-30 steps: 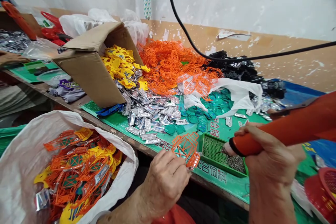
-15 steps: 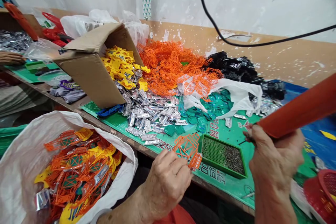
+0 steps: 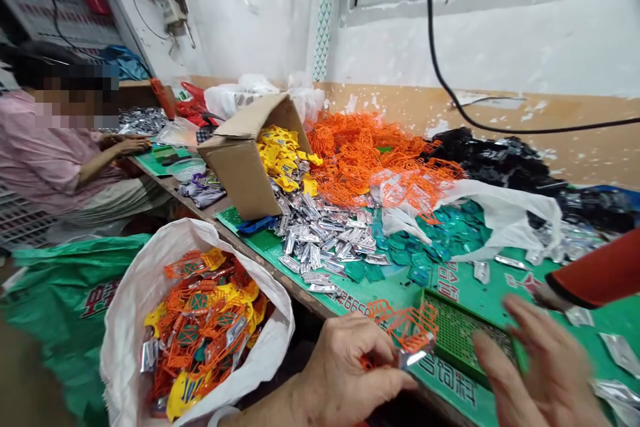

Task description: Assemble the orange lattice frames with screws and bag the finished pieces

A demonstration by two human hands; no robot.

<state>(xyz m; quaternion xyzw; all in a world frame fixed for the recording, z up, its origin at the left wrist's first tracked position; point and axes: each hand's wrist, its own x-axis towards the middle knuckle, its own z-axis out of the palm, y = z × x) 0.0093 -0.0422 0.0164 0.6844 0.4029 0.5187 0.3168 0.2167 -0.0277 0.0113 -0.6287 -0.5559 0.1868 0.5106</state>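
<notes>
Left grip (image 3: 347,365): fingers and thumb pinched closed on an orange plastic lattice frame (image 3: 407,323), low in the view, just above the table's near edge.
Right grip (image 3: 543,367): blurred, fingers spread wide open, holding nothing, just beside a green perforated tray (image 3: 463,337).
Orange-handled tool (image 3: 603,273): at the right edge, its tip just above the right fingers, not in that hand.
Silver foil piece (image 3: 413,359): at the lower end of the frame, beside the left fingers.
Table (image 3: 280,260): covered with a green printed mat; cardboard box (image 3: 235,173) lies tipped over, spilling yellow plastic pieces (image 3: 280,160).
Heaps: orange lattice pieces (image 3: 370,153), silver foil pieces (image 3: 320,233), teal pieces (image 3: 440,227), black pieces (image 3: 500,163), with a white plastic bag (image 3: 505,213) among them.
Floor side: white sack (image 3: 125,320) holds mixed orange and yellow pieces (image 3: 200,327).
Co-worker: person in a pink top (image 3: 55,160), seated at the far left end of the table.
</notes>
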